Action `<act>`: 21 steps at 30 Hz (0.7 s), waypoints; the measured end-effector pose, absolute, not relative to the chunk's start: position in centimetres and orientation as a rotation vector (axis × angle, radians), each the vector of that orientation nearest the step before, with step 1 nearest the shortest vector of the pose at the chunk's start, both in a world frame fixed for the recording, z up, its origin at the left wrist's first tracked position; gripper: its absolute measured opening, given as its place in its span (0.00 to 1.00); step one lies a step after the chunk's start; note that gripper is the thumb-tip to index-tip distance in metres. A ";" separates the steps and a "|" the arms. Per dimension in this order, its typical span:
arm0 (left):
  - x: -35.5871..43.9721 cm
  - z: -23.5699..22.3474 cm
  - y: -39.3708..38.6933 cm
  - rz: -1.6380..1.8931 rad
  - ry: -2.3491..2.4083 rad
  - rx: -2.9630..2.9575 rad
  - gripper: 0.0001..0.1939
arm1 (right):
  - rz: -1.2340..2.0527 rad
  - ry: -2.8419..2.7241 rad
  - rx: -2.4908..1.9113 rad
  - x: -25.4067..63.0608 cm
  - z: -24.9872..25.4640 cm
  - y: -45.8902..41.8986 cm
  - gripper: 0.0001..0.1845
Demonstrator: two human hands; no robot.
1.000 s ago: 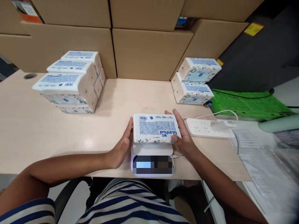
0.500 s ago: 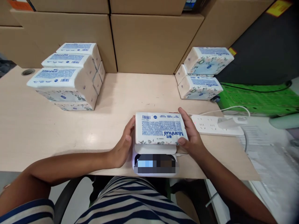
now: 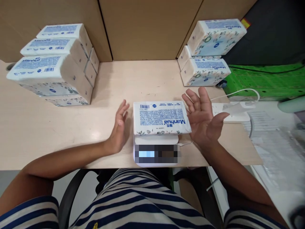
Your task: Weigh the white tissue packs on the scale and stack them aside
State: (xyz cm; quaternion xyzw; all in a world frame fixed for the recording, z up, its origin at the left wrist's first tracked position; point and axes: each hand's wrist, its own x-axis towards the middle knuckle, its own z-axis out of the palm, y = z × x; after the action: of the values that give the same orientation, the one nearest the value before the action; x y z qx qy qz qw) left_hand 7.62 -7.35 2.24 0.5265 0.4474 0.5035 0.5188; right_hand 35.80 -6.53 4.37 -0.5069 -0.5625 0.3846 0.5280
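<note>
A white and blue pack of tissues (image 3: 160, 117) lies on top of a small white scale (image 3: 156, 140) with a blurred display at its front. Left of the pack, my left hand (image 3: 118, 130) is held apart from it with fingers extended, gripping nothing. On the other side my right hand (image 3: 203, 117) is turned palm up, its fingers spread and thumb out. It is close by the pack's right end, and whether they touch I cannot tell.
A stack of several tissue packs (image 3: 52, 68) stands at the back left, and a smaller stack (image 3: 207, 71) at the back right. Cardboard boxes (image 3: 150, 28) line the rear. A white power strip (image 3: 238, 113) with cables lies at right, near a green crate (image 3: 267, 78).
Both hands have come away from the tissue pack, the left one moving left, the right one moving right and turning palm up. The pack stays on the scale. The view has tilted down.
</note>
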 end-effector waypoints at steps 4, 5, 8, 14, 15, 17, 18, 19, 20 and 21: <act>4.9 1.1 -2.2 1.542 1.045 1.493 0.44 | 0.941 -1.244 -1.286 36.2 5.5 -6.1 0.60; 4.4 0.7 -1.1 1.580 1.079 1.473 0.46 | 0.944 -1.216 -1.300 36.4 5.6 -5.9 0.59; 3.6 -0.1 0.7 1.559 1.164 1.404 0.50 | 0.964 -1.114 -1.307 36.8 5.5 -5.4 0.54; 3.3 -0.1 0.5 1.388 1.253 1.358 0.50 | 1.003 -0.888 -1.174 37.2 4.0 -4.4 0.51; 3.3 0.0 0.6 1.381 1.267 1.348 0.50 | 1.010 -0.879 -1.174 37.2 3.8 -4.4 0.51; 3.3 0.0 0.6 1.375 1.284 1.339 0.49 | 1.010 -0.876 -1.188 37.4 3.7 -4.3 0.50; 3.3 0.0 0.7 1.375 1.286 1.335 0.49 | 1.009 -0.880 -1.194 37.5 3.7 -4.3 0.49; 3.3 0.0 0.7 1.377 1.284 1.331 0.49 | 1.010 -0.886 -1.198 37.5 3.7 -4.3 0.49; 3.3 0.0 0.7 1.379 1.277 1.326 0.49 | 1.012 -0.891 -1.200 37.5 3.7 -4.4 0.50; 3.4 0.0 0.7 1.380 1.270 1.323 0.49 | 1.015 -0.899 -1.200 37.6 3.8 -4.4 0.50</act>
State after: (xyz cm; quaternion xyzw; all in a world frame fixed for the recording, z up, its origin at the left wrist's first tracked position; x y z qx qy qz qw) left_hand 3.37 0.74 0.04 0.5257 0.5045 0.5481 0.4107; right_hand 37.55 -4.40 3.80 -0.5214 -0.3906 0.4410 0.6173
